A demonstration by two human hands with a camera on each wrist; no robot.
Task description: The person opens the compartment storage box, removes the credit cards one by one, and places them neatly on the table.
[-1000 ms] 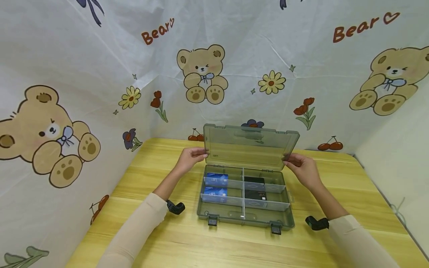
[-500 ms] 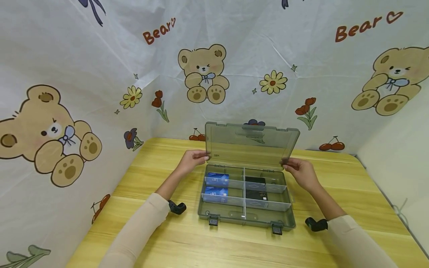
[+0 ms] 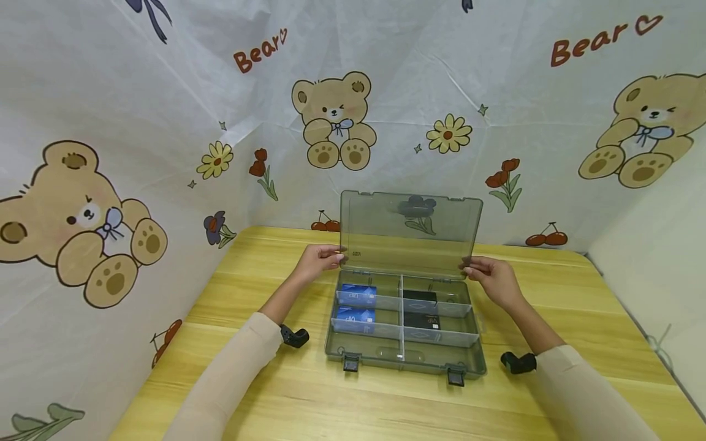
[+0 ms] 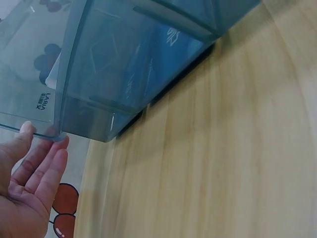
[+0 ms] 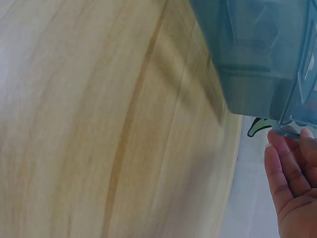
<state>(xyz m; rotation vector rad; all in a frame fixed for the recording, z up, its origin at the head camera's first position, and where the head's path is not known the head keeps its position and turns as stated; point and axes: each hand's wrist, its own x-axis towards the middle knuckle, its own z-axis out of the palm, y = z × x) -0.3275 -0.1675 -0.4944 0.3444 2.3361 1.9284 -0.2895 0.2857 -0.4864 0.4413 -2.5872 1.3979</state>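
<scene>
A grey see-through plastic organizer box stands on the table with its lid raised at the back. My left hand holds the lid's left edge near the hinge; in the left wrist view its thumb lies on one side of the edge and the fingers behind. My right hand holds the lid's right edge, low down, between thumb and fingertips. Blue VIP cards lie in two left compartments. Black cards lie in two right compartments. The front compartments show no cards.
Two dark latches hang folded out at the box's front edge. Wood-grain table surrounds the box. Close behind rises a white cloth backdrop printed with bears and flowers.
The lid has swung backward, its top edge rising in view and its inner face showing more. Both hands have stayed at its lower side edges. The box and cards have not moved.
</scene>
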